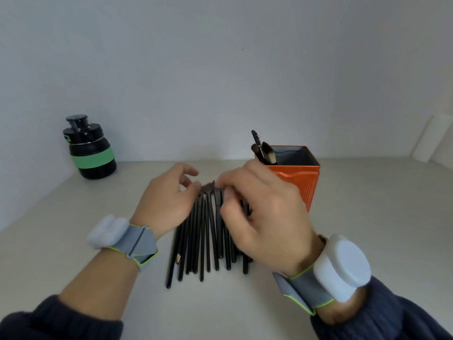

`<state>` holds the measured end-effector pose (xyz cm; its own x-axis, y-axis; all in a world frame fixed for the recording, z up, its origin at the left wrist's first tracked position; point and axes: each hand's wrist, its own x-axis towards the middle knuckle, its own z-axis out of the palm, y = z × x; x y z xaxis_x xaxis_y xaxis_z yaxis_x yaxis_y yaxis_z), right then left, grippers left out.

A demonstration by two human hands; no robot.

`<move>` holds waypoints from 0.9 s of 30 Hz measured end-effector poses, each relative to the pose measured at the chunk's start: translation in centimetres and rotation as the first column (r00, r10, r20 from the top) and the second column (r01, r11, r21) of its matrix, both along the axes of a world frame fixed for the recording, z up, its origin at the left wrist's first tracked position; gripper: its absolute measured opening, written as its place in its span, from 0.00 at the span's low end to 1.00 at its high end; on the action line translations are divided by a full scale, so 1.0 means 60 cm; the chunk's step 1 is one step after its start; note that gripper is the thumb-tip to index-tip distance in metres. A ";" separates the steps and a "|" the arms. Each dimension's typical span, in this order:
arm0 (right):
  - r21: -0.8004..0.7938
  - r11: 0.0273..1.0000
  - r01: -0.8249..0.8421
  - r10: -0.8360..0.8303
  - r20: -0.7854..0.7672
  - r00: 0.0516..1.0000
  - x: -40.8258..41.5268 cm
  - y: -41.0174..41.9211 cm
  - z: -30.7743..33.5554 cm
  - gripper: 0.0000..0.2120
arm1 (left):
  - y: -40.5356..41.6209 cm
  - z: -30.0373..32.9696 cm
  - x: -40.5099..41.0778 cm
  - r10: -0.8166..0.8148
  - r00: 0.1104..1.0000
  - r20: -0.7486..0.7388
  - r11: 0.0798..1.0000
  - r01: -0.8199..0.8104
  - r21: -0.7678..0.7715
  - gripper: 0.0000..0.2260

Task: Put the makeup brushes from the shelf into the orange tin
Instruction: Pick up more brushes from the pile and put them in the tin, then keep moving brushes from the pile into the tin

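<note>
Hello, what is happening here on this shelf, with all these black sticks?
A person is sorting black-handled makeup brushes lying in a fan on the pale shelf. Both hands work at the bristle ends: the left hand rests beside them, the right hand seems to pinch one. A few brushes already stand in the square orange tin.

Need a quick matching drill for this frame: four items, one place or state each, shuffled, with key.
Items:
1. orange tin
2. black and green bottle
3. brush pile
4. mascara wand

Places or states:
A. standing in the tin's left corner
B. lying between the hands
C. far left, by the wall
D. open, right of the brushes

Pairs: 1-D, 2-C, 3-B, 4-A
</note>
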<state>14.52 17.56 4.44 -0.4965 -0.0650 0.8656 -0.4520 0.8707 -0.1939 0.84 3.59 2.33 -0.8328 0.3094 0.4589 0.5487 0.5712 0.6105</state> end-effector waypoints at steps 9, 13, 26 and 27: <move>0.281 0.960 -0.006 -0.167 0.587 0.792 -0.025 -0.009 -0.042 0.15 | -0.010 -0.018 -0.003 0.125 0.975 0.181 0.923 -0.048 -0.382 0.19; 0.329 0.944 0.030 -0.241 0.627 0.741 -0.026 -0.009 -0.048 0.15 | -0.009 -0.021 -0.004 0.119 0.981 0.153 0.912 -0.047 -0.407 0.19; 0.359 0.924 0.128 -0.342 0.631 0.696 -0.030 -0.023 -0.053 0.11 | -0.002 -0.020 0.003 0.027 0.988 0.151 0.947 0.023 -0.321 0.21; 0.351 0.926 0.136 -0.344 0.641 0.686 -0.030 -0.023 -0.053 0.12 | -0.001 -0.021 0.002 0.031 0.986 0.163 0.950 0.022 -0.310 0.21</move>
<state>12.75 16.15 1.29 -0.9681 -0.0225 0.2497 -0.0530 0.9918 -0.1161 0.98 3.51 1.06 -0.8900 0.4107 0.1981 0.4532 0.7487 0.4837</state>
